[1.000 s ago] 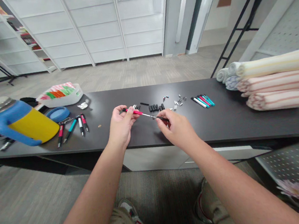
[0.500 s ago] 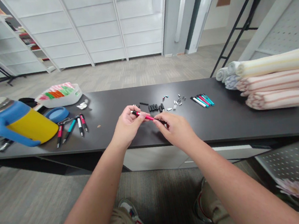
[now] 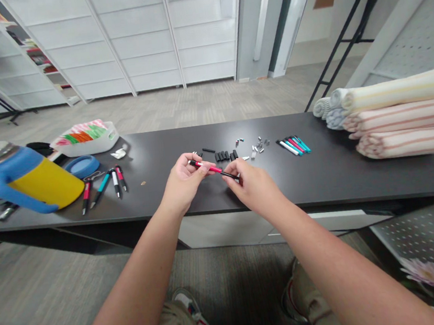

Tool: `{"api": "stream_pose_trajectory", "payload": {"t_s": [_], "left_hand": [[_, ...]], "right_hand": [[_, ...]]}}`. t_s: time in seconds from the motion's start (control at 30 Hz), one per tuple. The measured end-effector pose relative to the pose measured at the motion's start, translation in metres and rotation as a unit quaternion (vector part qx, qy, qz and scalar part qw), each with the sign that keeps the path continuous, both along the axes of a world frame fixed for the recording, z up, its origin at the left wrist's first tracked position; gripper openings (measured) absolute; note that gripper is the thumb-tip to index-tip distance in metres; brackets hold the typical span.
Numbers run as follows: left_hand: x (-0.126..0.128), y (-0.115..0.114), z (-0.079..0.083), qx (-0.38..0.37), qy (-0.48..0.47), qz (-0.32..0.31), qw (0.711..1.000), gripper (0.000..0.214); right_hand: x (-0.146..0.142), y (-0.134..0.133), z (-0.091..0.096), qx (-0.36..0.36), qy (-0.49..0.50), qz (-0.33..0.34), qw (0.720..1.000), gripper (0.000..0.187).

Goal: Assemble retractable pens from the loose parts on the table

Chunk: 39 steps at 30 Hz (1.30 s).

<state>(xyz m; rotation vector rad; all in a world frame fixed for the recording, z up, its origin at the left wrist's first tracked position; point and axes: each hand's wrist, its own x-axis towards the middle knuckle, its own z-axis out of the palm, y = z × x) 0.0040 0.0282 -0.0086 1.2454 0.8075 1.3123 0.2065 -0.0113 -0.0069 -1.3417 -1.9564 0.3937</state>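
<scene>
My left hand (image 3: 185, 181) pinches a red pen barrel (image 3: 213, 169) with a black end, held slanting above the desk. My right hand (image 3: 252, 183) grips a thin black rod (image 3: 229, 174), which meets the barrel's right end in line; whether it sits inside cannot be made out. Just behind my hands lie several short black rubber grips (image 3: 222, 156) and a black stick (image 3: 208, 150). Small silver pen tips (image 3: 257, 148) are scattered to their right. A row of white, black, red and teal pen barrels (image 3: 294, 145) lies further right.
At the left are assembled pens (image 3: 115, 183), a large blue and yellow mug (image 3: 41, 179), a blue lid (image 3: 82, 167) and a white basket (image 3: 91, 141) of colourful packets. Rolled striped towels (image 3: 405, 118) are stacked at the right end of the dark desk (image 3: 333, 180).
More of the black rod now shows between the red barrel and my right fingers. The barrel has tilted or shifted slightly to the left. The things on the desk stay put.
</scene>
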Motion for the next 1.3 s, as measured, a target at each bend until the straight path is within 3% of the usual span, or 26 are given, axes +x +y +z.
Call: {"api": "stream_pose_trajectory", "payload": {"t_s": [0.37,0.63,1.0,1.3], "left_hand": [[-0.0004,-0.0026,0.0027,-0.008,0.019,-0.021,1.000,0.037],[-0.0013,-0.0019,0.0016,-0.009,0.013,-0.012,1.000,0.037],[-0.0019,-0.0008,-0.0001,-0.017,0.009,-0.016,1.000,0.037],[-0.0050,-0.0021,0.0014,-0.008,0.018,-0.047,0.999,0.035]], "right_hand": [[0.0012,-0.0022,0.0047,0.037,-0.029,0.013,0.999,0.018],[-0.0011,-0.0021,0.0033,-0.015,0.011,-0.019,1.000,0.022],[0.0003,-0.0018,0.0039,-0.002,0.008,0.004,1.000,0.009],[0.0031,-0.0014,0.0034,0.016,-0.024,0.001,1.000,0.023]]}}
